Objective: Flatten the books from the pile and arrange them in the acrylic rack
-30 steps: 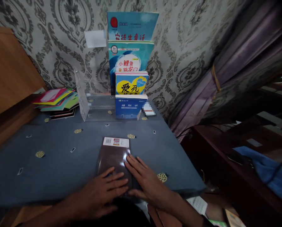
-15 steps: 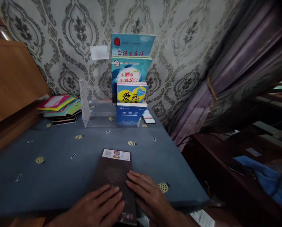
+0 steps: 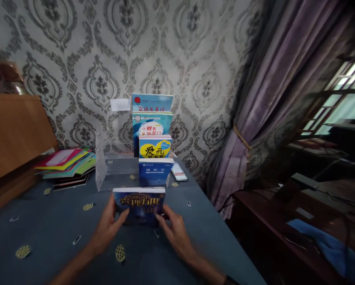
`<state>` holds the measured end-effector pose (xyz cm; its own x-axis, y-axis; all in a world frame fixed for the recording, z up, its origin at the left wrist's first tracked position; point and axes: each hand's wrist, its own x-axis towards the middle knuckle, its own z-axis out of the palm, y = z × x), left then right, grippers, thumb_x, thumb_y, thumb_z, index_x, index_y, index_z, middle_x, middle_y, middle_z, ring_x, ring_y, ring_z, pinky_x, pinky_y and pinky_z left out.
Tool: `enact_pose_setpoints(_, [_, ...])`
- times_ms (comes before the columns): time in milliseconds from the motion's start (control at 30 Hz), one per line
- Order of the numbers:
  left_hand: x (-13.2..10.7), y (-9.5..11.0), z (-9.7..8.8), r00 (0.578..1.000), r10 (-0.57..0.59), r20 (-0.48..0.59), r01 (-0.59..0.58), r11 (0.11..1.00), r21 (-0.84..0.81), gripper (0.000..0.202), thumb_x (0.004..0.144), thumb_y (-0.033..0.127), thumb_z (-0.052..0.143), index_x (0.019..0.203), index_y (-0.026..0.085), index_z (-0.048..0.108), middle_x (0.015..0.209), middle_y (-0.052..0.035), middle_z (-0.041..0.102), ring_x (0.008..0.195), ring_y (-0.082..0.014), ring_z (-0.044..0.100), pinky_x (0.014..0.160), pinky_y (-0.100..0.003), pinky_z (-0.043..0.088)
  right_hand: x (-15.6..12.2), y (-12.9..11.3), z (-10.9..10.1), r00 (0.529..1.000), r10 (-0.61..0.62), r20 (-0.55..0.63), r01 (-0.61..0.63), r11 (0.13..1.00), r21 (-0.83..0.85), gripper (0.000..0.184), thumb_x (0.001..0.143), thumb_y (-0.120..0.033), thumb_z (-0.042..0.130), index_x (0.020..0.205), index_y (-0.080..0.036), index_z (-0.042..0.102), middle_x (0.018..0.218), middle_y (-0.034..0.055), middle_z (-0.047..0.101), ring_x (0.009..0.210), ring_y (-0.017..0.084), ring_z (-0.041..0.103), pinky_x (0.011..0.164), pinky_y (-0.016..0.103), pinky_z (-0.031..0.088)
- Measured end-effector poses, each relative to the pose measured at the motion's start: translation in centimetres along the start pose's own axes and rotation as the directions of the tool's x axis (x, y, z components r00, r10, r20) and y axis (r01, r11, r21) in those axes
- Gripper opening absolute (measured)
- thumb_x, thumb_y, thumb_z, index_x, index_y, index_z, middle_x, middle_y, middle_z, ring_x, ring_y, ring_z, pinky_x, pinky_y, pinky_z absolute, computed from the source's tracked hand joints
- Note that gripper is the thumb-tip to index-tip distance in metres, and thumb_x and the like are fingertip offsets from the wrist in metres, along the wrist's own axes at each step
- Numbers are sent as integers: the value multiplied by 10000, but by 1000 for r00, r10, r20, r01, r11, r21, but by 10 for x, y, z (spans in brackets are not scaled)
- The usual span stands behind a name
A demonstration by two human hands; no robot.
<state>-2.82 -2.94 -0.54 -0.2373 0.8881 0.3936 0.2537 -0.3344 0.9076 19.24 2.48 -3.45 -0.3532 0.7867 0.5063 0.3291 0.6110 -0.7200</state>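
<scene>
**Dark blue book (image 3: 140,208) held by both side edges**

Left hand (image 3: 108,221) grips its left edge, right hand (image 3: 175,228) its right, thumbs on the cover. It's roughly upright, in front of the clear rack (image 3: 100,164); can't tell if its bottom touches the counter (image 3: 58,225). Wide span of cloth to the left, narrower strip right, out to the slanting edge.

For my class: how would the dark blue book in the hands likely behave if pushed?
The dark blue book is probably fairly stiff: roughly upright between the left hand and right hand, it shows no sag. The pale page edges along its top suggest some thickness, so it may feel solid. Being much taller than thick, it could tip if pushed unsupported.
</scene>
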Motion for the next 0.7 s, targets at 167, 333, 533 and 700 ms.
enact_pose_setpoints(167, [-5,-47,9,991,-115,-62,117,993,24,697,809,543,641,1369,190,425,1316,-135,604,1246,-305,557,999,-399,494,-2,17,13,984,-105,-146,87,989,-120,346,991,-449,444,1156,-222,646,968,80,745,854,217,715,746,291,581])
enact_pose_setpoints(333, [-2,-64,8,989,-49,-137,63,993,97,628,854,537,600,1355,201,429,1276,-139,630,1257,-307,553,1012,-424,481,7,13,20,927,-303,-222,260,944,-204,334,1029,-360,354,1250,-249,578,990,91,737,894,223,719,776,315,595])
enact_pose_setpoints(533, [-21,-131,10,950,-207,-233,259,941,217,792,825,594,581,1438,155,338,1454,-193,477,1403,-355,379,1097,-514,396,0,18,28,942,-289,-170,248,942,-226,292,1036,-333,327,1160,-246,576,924,78,732,833,209,721,715,277,599])
enact_pose_setpoints(700, [-22,-124,7,964,-220,-152,249,946,208,780,836,556,588,1449,155,320,1375,-185,550,1359,-346,445,1079,-500,417,-3,19,30,945,-289,-152,261,949,-179,269,1031,-285,320,1160,-249,554,943,77,717,852,209,708,733,291,595])
